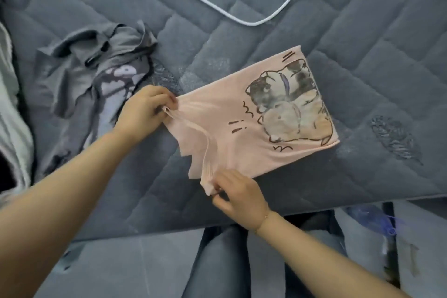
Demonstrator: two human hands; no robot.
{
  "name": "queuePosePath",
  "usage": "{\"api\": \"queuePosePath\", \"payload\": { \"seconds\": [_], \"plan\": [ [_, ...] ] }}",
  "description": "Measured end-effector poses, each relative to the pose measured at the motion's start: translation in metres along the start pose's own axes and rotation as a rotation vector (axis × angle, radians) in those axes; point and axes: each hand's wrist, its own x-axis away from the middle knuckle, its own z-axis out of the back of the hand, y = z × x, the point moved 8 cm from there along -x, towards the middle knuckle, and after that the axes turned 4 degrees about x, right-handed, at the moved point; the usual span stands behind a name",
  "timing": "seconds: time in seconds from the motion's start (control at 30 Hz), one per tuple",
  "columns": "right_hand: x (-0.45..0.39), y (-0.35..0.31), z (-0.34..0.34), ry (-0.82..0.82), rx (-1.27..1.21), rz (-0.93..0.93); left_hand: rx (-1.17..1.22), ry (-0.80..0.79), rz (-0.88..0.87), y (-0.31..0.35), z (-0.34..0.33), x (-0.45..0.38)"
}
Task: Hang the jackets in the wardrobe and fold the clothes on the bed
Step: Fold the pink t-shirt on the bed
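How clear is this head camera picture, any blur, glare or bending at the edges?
Head view: soft, even light without glare; the pink shirt print is fairly sharp, the right hand slightly smeared, and the mattress quilting and white cable curve with wide-angle distortion.

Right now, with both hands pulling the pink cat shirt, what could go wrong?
1. The left hand and right hand pinch only one edge of the folded pink cotton cat-print shirt; lifting it might undo the fold.
2. The shirt lies near the edge of the grey quilted mattress and could slide off.
3. The crumpled grey printed shirt lies close by and might get dragged along.
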Motion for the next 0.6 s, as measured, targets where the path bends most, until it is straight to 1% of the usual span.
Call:
{"api": "queuePosePath", "payload": {
  "seconds": [0.1,0.2,0.3,0.37,0.4,0.47,0.53,0.6],
  "plan": [
    [-0.009,-0.011,-0.038,-0.125,0.034,0.042,-0.022,0.052,0.065,-0.034,-0.013,0.022],
    [-0.013,-0.015,-0.06,-0.214,0.066,0.062,-0.043,0.108,0.101,-0.053,-0.016,0.033],
    [-0.017,-0.005,-0.076,-0.366,0.14,0.031,-0.034,0.108,0.153,-0.06,-0.02,0.04],
    [-0.015,-0.002,-0.079,-0.487,0.138,0.038,-0.005,0.102,0.207,-0.058,-0.024,0.048],
    [-0.013,-0.003,-0.076,-0.52,0.102,0.041,0.017,0.11,0.263,-0.056,-0.024,0.056],
    [-0.011,-0.005,-0.058,-0.546,0.026,0.024,0.098,0.17,0.439,-0.05,-0.024,0.078],
    [-0.014,0.001,-0.033,-0.536,0.008,-0.009,0.264,0.293,0.631,-0.036,-0.029,0.108],
    [-0.028,0.013,-0.002,-0.503,0.051,-0.031,0.497,0.476,0.863,-0.015,-0.041,0.143]
  ]
}}
